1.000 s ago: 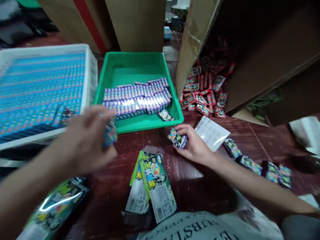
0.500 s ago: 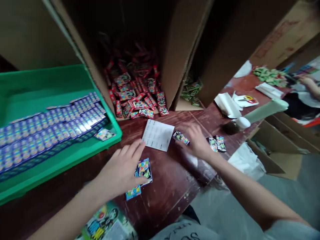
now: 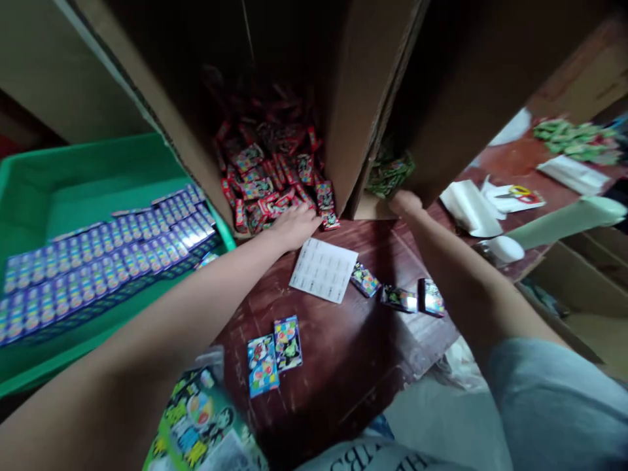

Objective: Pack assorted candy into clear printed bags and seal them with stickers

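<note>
My left hand (image 3: pixel 296 226) reaches to the red packets (image 3: pixel 275 186) at the mouth of a cardboard box; its fingertips touch or overlap them, and any grip is unclear. At the mouth of the neighbouring box, my right hand (image 3: pixel 408 203) is beside the green packets (image 3: pixel 391 173), its fingers largely hidden. Between my arms lies a white printed sheet (image 3: pixel 324 269). Right of it are a dark packet (image 3: pixel 365 279) and two more. Nearer me, a blue packet (image 3: pixel 263 365) lies beside a purple packet (image 3: pixel 288 342).
On the left, a green tray (image 3: pixel 24 376) holds rows of purple boxes (image 3: pixel 112 261). Scissors (image 3: pixel 521 193), white rolls and a pale green roll (image 3: pixel 569 222) lie at right. A colourful green bag (image 3: pixel 201 418) is at the near edge.
My left hand has moved forward from the near packets to the red ones. My right hand has gone from beside the sheet to the green packets. Another dark packet now shows right of the sheet.
</note>
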`<state>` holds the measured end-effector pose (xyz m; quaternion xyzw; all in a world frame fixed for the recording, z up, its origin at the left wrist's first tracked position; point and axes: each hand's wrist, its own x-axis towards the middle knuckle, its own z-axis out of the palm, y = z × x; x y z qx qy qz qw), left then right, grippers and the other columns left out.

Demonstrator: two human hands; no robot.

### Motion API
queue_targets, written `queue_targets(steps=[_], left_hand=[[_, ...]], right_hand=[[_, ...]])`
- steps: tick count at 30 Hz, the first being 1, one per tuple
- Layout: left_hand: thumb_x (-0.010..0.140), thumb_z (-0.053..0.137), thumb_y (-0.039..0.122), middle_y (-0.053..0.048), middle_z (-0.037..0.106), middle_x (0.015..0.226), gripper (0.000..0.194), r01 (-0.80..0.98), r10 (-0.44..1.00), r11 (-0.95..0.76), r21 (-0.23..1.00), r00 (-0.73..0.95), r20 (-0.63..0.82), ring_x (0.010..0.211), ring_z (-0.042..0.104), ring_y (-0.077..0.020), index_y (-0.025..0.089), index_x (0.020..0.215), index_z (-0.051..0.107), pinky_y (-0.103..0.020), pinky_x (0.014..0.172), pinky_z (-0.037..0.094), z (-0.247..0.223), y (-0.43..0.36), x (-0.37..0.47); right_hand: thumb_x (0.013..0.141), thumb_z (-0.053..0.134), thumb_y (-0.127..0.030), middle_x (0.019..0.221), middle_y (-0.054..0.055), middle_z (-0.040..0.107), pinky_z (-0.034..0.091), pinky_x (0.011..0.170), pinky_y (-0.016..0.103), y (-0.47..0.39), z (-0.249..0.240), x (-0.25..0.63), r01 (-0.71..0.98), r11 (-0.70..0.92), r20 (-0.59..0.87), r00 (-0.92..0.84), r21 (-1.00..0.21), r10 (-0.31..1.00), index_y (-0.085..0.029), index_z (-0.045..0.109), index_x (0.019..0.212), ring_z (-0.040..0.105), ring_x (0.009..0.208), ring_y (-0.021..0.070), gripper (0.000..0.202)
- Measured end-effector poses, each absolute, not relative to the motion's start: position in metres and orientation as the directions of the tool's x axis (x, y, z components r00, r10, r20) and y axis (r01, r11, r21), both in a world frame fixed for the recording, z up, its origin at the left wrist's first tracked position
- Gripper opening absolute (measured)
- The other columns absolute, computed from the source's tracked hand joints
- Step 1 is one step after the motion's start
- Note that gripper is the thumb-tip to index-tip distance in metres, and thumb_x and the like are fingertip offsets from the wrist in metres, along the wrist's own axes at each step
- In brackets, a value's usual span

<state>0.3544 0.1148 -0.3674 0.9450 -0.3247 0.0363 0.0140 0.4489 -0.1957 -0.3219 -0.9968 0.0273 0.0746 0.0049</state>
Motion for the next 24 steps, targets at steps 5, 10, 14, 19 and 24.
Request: queue_targets(steps=[5, 10, 14, 19, 24], left_hand=[[0.097, 0.05, 0.021, -0.016, 0.056, 0.127, 0.038, -0.605, -0.583, -0.794, 0.059, 0.786, 0.208, 0.128, 0.046, -0.0361, 0.017, 0.133, 0.061, -0.052, 0.105, 0.04, -0.347, 0.138, 0.334], [0.088, 0.071, 0.041, -0.009, 0.058, 0.115, 0.025, -0.507, -0.326, -0.714, 0.484, 0.851, 0.411, 0.107, 0.059, -0.0254, 0.02, 0.103, 0.069, -0.04, 0.091, 0.05, -0.327, 0.15, 0.245], [0.086, 0.071, 0.053, 0.002, 0.059, 0.073, 0.034, -0.156, -0.239, -0.608, 0.778, 0.971, 0.008, 0.063, 0.057, -0.0148, 0.022, 0.082, 0.059, -0.029, 0.059, 0.045, -0.353, 0.121, 0.159], [0.101, 0.052, 0.043, -0.003, 0.067, 0.093, 0.022, 0.07, -0.028, -0.502, 0.862, 0.995, -0.097, 0.083, 0.066, -0.0194, 0.024, 0.11, 0.057, -0.035, 0.073, 0.054, -0.393, 0.087, 0.11], [0.102, 0.047, 0.045, -0.009, 0.061, 0.111, 0.026, 0.158, 0.177, -0.408, 0.899, 0.98, -0.092, 0.1, 0.065, -0.0234, 0.021, 0.106, 0.057, -0.038, 0.075, 0.06, -0.408, 0.069, 0.083]], right_hand=[[0.093, 0.057, -0.033, 0.136, 0.022, 0.064, 0.047, 0.107, 0.051, -0.211, -0.311, 0.4, -0.032, -0.989, 0.027, 0.999, -0.145, -0.036, -0.009, 0.059, 0.14, 0.06, 0.128, 0.0372, 0.053], [0.091, 0.06, -0.034, 0.134, 0.011, 0.063, 0.06, 0.086, 0.042, -0.203, -0.317, 0.247, 0.176, -0.585, -0.014, 0.952, -0.792, 0.305, -0.027, 0.053, 0.131, 0.067, 0.111, 0.0272, 0.041], [0.091, 0.066, -0.038, 0.134, 0.01, 0.056, 0.055, 0.099, 0.052, -0.172, -0.361, 0.129, 0.243, -0.527, 0.1, 0.953, -0.815, 0.285, -0.028, 0.05, 0.093, 0.058, 0.125, 0.03, 0.02], [0.092, 0.069, -0.038, 0.116, 0.012, 0.053, 0.057, 0.094, 0.057, -0.176, -0.404, 0.067, 0.284, -0.775, 0.134, 0.958, -0.565, 0.253, -0.027, 0.058, 0.091, 0.057, 0.123, 0.0342, 0.015], [0.087, 0.073, -0.047, 0.139, 0.017, 0.048, 0.046, 0.11, 0.061, -0.195, -0.381, 0.069, 0.416, -0.809, 0.053, 0.899, -0.415, 0.435, -0.025, 0.055, 0.131, 0.043, 0.138, 0.0378, 0.053]])
